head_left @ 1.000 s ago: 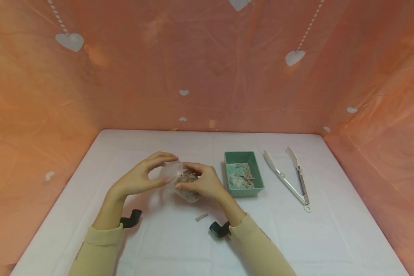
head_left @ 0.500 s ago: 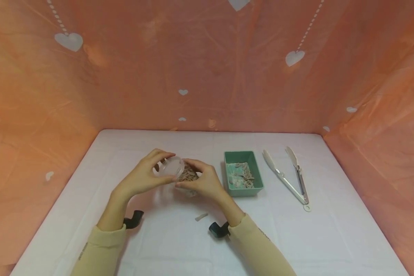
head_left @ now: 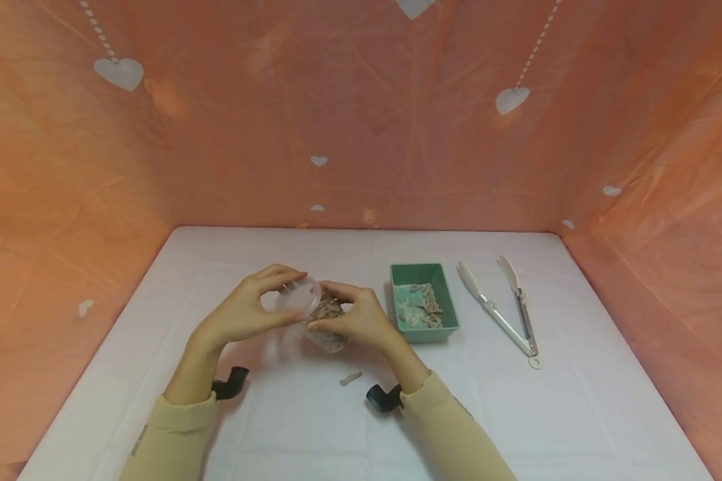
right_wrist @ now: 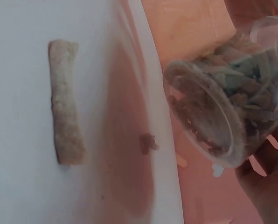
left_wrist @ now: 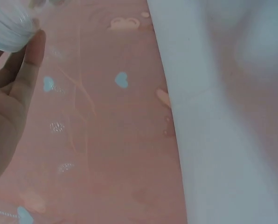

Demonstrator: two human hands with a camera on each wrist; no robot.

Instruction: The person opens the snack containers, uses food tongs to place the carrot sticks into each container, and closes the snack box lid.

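My right hand [head_left: 355, 315] grips a clear plastic jar [head_left: 327, 339], tilted with its base toward the lower right. Grey-brown strips [right_wrist: 251, 77] fill much of it. My left hand [head_left: 247, 310] holds a clear round plastic lid [head_left: 301, 294] between thumb and fingers, at the jar's mouth. Whether lid and jar touch is hidden. In the left wrist view, only the edge of the clear plastic [left_wrist: 10, 28] shows, above my fingertips. A loose strip [right_wrist: 64, 102] lies on the table below the jar, near my right wrist.
A green rectangular tray [head_left: 427, 336] with more strips and some pale bits stands right of my hands. Metal tongs [head_left: 505, 324] lie spread apart to its right. White cloth covers the table [head_left: 577, 414]; an orange sheet with hearts [head_left: 361, 120] walls its back and sides.
My left hand turned the lid toward the viewer, then tipped it back. The jar tilted forward and back with it. Tray, tongs and loose strip stayed put.
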